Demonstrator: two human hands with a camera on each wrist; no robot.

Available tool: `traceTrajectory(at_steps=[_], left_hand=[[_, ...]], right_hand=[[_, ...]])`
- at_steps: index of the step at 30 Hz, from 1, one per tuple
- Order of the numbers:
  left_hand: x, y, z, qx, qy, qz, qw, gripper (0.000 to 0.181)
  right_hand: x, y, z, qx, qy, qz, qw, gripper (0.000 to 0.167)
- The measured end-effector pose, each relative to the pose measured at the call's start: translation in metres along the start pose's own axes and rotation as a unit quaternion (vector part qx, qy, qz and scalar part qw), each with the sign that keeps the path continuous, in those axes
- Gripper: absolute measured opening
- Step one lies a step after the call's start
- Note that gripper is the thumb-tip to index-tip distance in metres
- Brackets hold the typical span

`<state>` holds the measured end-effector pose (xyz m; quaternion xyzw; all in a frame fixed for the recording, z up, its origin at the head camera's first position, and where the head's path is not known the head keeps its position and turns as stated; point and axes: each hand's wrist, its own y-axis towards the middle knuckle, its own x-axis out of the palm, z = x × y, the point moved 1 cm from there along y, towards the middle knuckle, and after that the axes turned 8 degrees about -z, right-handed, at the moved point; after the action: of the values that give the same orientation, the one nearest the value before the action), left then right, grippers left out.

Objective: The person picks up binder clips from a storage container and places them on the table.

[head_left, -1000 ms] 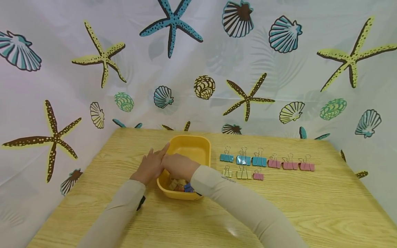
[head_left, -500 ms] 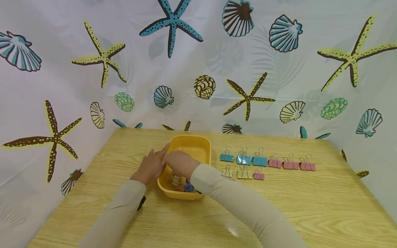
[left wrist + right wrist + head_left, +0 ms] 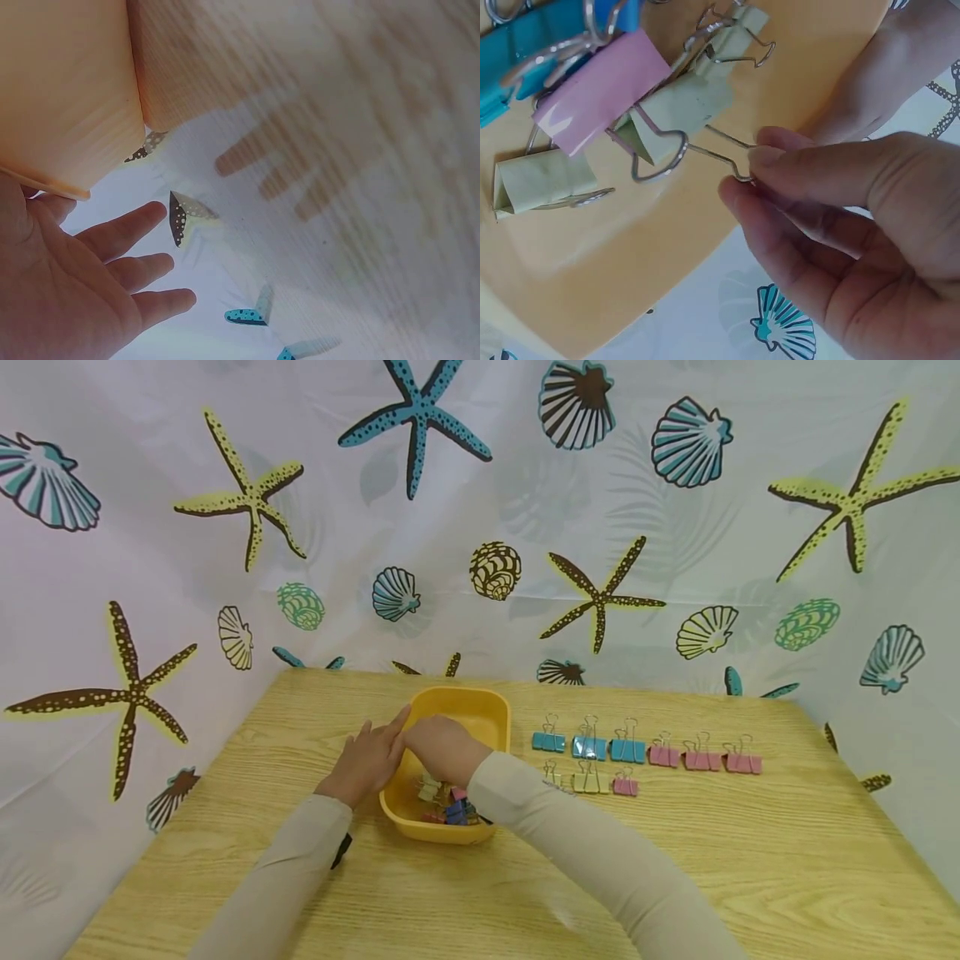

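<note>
A yellow plastic bin (image 3: 442, 834) holds several binder clips. My right hand (image 3: 444, 750) reaches inside it. In the right wrist view, thumb and fingertips of that hand (image 3: 847, 217) pinch the wire handle of a pale yellow binder clip (image 3: 679, 112). A pink clip (image 3: 604, 94) overlaps this clip, and another pale yellow clip (image 3: 546, 180) lies near it. My left hand (image 3: 363, 762) rests at the bin's left rim. In the left wrist view, the fingers of the left hand (image 3: 75, 277) stretch out straight beside the bin wall (image 3: 64, 97); its thumb is hidden.
Right of the bin, binder clips stand in two rows on the wooden table (image 3: 750, 860). Blue clips (image 3: 589, 748) and pink clips (image 3: 702, 762) form the back row. Pale yellow clips (image 3: 592, 782) and a small pink clip (image 3: 625, 787) form the front row. A patterned curtain (image 3: 465, 627) hangs behind.
My right hand has shifted slightly to the right inside the bin. Clips in the bin have moved, and a bit of pink shows among them. The left hand stays in place.
</note>
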<state>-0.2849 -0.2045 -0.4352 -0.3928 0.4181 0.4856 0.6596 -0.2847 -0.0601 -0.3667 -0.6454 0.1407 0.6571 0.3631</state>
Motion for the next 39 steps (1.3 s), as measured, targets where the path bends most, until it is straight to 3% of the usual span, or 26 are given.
traceTrajectory(at_steps=[16, 28, 39], left_hand=[[0.002, 0.003, -0.001, -0.005, -0.001, -0.001, 1.0000, 0.051], [-0.002, -0.001, 0.002, 0.016, 0.014, -0.002, 0.9998, 0.059], [-0.003, -0.002, 0.001, 0.015, 0.019, -0.007, 0.9997, 0.061]], right_hand=[[0.011, 0.004, 0.002, 0.009, -0.047, 0.008, 0.9988, 0.027], [0.011, 0.018, -0.007, -0.048, 0.015, -0.033, 0.9982, 0.006], [0.012, 0.020, -0.012, -0.044, 0.040, -0.061, 0.9963, 0.005]])
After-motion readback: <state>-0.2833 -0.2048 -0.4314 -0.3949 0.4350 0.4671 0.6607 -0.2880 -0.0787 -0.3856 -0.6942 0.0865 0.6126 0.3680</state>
